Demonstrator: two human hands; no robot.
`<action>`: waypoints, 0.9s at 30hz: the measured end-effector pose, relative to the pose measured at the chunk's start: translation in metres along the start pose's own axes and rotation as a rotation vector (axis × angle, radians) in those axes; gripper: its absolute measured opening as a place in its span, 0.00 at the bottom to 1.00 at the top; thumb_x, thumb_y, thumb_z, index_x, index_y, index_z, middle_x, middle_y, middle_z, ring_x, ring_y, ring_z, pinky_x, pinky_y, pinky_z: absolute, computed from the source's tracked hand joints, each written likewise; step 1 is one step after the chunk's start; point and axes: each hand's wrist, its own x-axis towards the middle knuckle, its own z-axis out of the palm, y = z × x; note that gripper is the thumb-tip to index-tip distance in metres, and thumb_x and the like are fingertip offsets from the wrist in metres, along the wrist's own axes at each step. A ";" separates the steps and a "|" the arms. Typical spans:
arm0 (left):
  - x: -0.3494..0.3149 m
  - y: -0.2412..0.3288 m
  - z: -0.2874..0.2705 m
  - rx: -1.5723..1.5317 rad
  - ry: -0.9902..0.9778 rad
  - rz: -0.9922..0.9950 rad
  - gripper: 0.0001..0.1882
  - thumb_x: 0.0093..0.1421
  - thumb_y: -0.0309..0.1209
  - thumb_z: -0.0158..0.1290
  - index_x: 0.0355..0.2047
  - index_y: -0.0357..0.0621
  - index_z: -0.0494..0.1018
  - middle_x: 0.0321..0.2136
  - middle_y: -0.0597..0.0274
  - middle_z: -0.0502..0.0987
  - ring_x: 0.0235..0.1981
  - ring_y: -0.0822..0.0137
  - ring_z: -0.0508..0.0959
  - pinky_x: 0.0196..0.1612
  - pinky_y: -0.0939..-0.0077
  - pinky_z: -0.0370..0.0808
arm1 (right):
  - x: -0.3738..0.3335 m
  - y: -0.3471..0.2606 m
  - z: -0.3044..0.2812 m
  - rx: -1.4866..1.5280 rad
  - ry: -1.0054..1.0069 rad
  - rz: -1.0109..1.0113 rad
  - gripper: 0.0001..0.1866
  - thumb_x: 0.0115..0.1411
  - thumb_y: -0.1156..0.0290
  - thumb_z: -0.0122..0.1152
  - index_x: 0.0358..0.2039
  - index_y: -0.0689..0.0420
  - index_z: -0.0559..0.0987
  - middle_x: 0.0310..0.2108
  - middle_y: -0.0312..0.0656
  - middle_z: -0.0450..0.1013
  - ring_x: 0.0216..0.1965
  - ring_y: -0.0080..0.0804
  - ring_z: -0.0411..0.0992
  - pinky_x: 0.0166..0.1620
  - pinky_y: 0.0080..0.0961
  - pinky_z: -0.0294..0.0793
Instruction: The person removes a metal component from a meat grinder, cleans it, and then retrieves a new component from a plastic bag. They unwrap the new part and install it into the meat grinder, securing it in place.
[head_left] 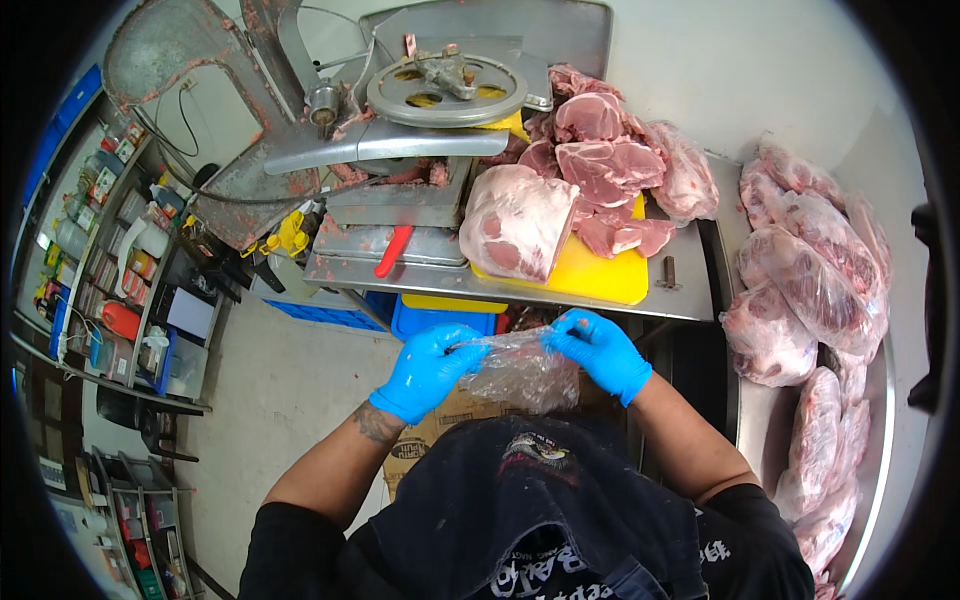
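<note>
Both of my hands wear blue gloves and are raised in front of my body, near the table's front edge. A clear plastic bag (525, 378) hangs between them, crumpled below its pinched top edge. My left hand (430, 370) has its fingers closed on the left corner. My right hand (600, 350) pinches the right corner. Beyond them a large pale-skinned cut of meat (512, 222) rests on a yellow cutting board (608, 272), beside a heap of pink meat slices (610, 170).
A meat-smeared machine with a round metal wheel (446, 90) covers the table's back left. A red-handled knife (394, 252) lies in front of it. Bagged meat (810, 260) fills the steel counter on the right. Crowded shelves (120, 250) stand at left.
</note>
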 end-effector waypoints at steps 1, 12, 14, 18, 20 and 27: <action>0.005 -0.004 -0.001 -0.022 -0.008 -0.027 0.08 0.66 0.27 0.55 0.42 0.38 0.80 0.33 0.66 0.80 0.33 0.73 0.77 0.40 0.74 0.76 | 0.004 0.000 -0.003 0.129 -0.023 -0.042 0.13 0.67 0.73 0.63 0.50 0.60 0.77 0.50 0.40 0.76 0.49 0.26 0.73 0.56 0.28 0.73; 0.056 -0.035 0.027 -0.259 0.160 -0.133 0.06 0.66 0.26 0.56 0.40 0.36 0.80 0.32 0.63 0.79 0.32 0.72 0.78 0.38 0.75 0.76 | 0.045 0.045 -0.036 -0.196 -0.313 0.103 0.16 0.65 0.59 0.67 0.44 0.58 0.81 0.38 0.40 0.80 0.38 0.25 0.77 0.48 0.29 0.76; 0.062 -0.045 0.032 -0.242 0.148 -0.185 0.06 0.66 0.25 0.56 0.39 0.36 0.80 0.31 0.63 0.79 0.31 0.72 0.78 0.38 0.75 0.76 | 0.033 0.051 -0.054 -0.245 -0.244 0.084 0.14 0.65 0.60 0.66 0.40 0.59 0.79 0.32 0.36 0.78 0.33 0.22 0.75 0.42 0.27 0.76; 0.075 -0.063 0.046 -0.228 0.059 -0.241 0.07 0.67 0.27 0.58 0.40 0.35 0.79 0.36 0.61 0.81 0.33 0.72 0.80 0.38 0.75 0.79 | 0.010 0.064 -0.086 -0.306 -0.103 -0.128 0.12 0.66 0.61 0.65 0.38 0.58 0.79 0.29 0.36 0.76 0.31 0.21 0.73 0.39 0.25 0.75; 0.084 -0.066 0.049 -0.292 0.044 -0.205 0.07 0.67 0.28 0.58 0.40 0.35 0.79 0.36 0.61 0.82 0.33 0.72 0.80 0.39 0.75 0.79 | -0.007 0.069 -0.096 -0.175 -0.003 -0.080 0.12 0.67 0.61 0.64 0.36 0.57 0.79 0.28 0.36 0.75 0.30 0.22 0.72 0.38 0.25 0.74; 0.104 -0.042 0.053 0.115 -0.177 -0.030 0.10 0.67 0.29 0.58 0.45 0.38 0.78 0.38 0.63 0.81 0.37 0.72 0.81 0.42 0.74 0.80 | -0.047 0.064 -0.101 -0.198 0.152 0.362 0.08 0.67 0.65 0.62 0.34 0.56 0.80 0.25 0.35 0.74 0.29 0.21 0.71 0.35 0.26 0.74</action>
